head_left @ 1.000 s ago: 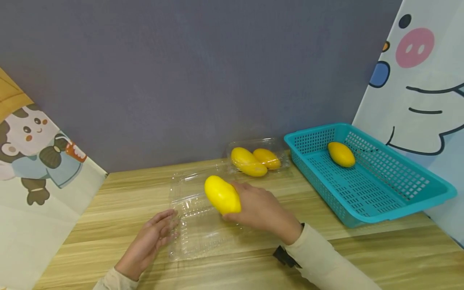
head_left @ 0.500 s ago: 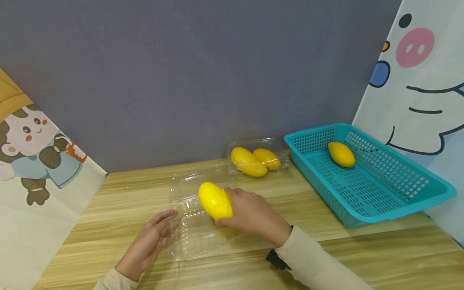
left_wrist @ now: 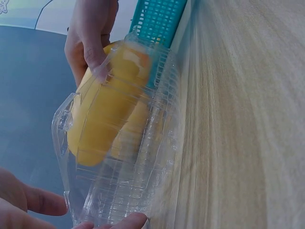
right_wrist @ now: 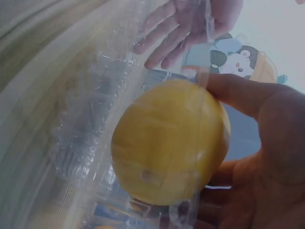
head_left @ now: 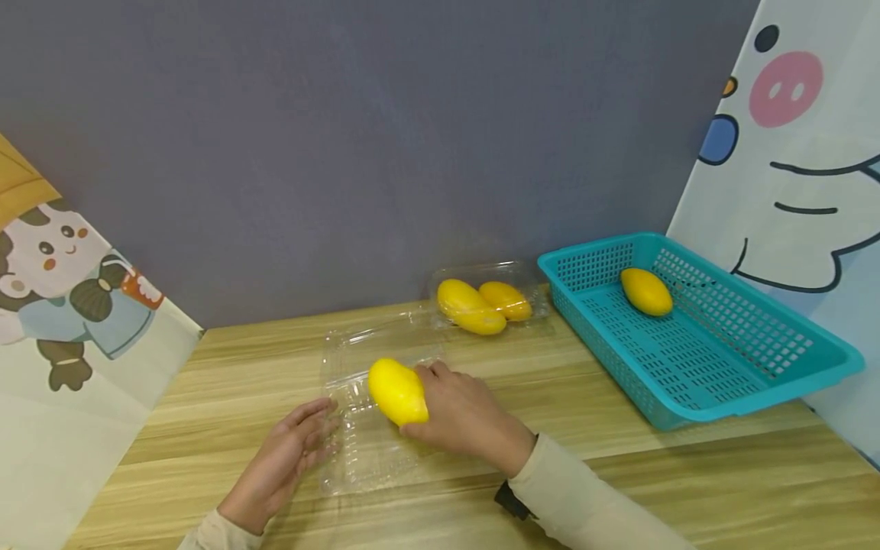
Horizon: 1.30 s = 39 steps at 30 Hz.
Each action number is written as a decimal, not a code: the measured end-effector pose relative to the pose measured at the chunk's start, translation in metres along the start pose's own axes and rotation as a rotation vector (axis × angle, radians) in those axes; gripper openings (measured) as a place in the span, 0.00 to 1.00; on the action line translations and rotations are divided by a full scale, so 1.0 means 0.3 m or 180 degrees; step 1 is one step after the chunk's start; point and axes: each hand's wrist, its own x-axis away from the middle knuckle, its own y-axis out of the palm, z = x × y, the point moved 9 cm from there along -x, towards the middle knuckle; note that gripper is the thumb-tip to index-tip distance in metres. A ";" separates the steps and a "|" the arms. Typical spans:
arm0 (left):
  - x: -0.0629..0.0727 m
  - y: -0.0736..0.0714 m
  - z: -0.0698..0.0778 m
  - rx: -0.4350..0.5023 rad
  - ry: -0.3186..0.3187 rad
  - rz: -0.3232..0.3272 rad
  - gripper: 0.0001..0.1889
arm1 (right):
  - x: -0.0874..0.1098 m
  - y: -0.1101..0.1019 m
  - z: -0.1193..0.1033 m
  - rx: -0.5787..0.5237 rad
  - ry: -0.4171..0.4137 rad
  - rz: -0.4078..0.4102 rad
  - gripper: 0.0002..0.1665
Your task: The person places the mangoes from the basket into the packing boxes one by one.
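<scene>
My right hand grips a yellow mango by its right end, thumb on the near side. The mango is low over or inside the near half of an open clear plastic clamshell box; whether it touches the bottom I cannot tell. In the right wrist view the fingers and thumb curl round the mango, partly behind the clear wall. At the box's left side my left hand rests with loosely extended fingers along the wall. The left wrist view shows its thumb and fingertips at the box.
Behind the open box, against the grey wall, another clear box holds two mangoes. A teal perforated basket stands to the right with one mango inside. The wooden table lies beneath everything.
My right hand has brought the mango left and nearer to me, down toward the near half of the open box. The left hand has stayed in place.
</scene>
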 end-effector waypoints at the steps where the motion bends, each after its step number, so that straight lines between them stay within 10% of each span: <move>1: 0.000 0.001 0.000 0.0001 -0.0001 -0.0004 0.27 | 0.000 0.003 -0.002 0.0012 -0.0004 0.0002 0.44; 39: -0.002 0.008 -0.002 0.0202 0.0019 0.0028 0.26 | -0.027 0.133 -0.111 0.0426 -0.0122 -0.0313 0.43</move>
